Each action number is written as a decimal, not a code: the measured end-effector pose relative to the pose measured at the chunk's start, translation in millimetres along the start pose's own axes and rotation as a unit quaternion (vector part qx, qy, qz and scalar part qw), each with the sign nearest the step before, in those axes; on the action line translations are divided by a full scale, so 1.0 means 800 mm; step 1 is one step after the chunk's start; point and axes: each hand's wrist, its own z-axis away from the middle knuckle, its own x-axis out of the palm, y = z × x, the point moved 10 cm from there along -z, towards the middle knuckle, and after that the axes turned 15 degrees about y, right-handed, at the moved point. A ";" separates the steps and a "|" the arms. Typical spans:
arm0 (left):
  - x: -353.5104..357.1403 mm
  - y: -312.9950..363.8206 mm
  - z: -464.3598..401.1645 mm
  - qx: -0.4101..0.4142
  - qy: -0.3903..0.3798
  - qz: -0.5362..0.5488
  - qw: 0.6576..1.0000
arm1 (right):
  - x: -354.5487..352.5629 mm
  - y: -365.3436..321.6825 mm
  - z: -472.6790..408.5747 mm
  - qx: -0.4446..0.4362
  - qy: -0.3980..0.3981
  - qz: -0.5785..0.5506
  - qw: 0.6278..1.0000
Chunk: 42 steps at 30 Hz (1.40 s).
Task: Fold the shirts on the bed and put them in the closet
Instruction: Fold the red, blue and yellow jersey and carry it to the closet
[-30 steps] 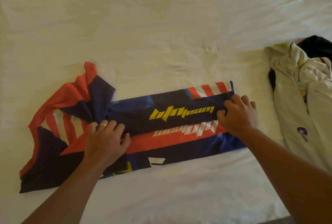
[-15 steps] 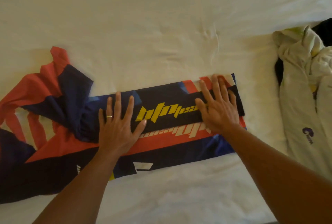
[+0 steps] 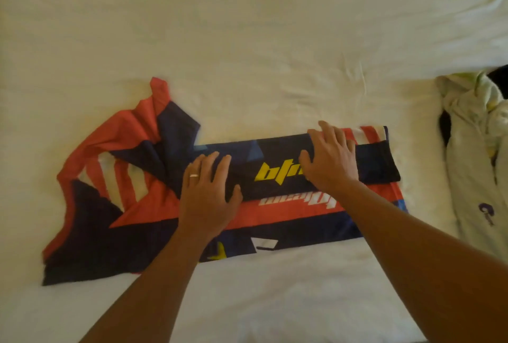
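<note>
A navy, red and white sports shirt [image 3: 275, 221] with yellow lettering lies across the white bed [image 3: 247, 40], its right part folded into a long strip and its left part bunched and spread. My left hand [image 3: 209, 194], wearing a ring, presses flat on the strip near its middle. My right hand [image 3: 330, 161] lies flat on the folded upper layer, covering part of the yellow lettering. Neither hand grips the cloth.
A pale cream shirt [image 3: 478, 177] with a purple logo lies crumpled at the right edge of the bed, over a dark garment [image 3: 499, 74]. The bed's near edge shows at the bottom right corner.
Both hands went from pinching the shirt's fold to lying flat on it. My right hand has slid left along the strip toward my left hand.
</note>
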 end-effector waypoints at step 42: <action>-0.115 -0.312 0.174 -0.615 -0.073 0.470 0.629 | 0.037 -0.383 0.204 -0.083 0.021 -0.315 0.945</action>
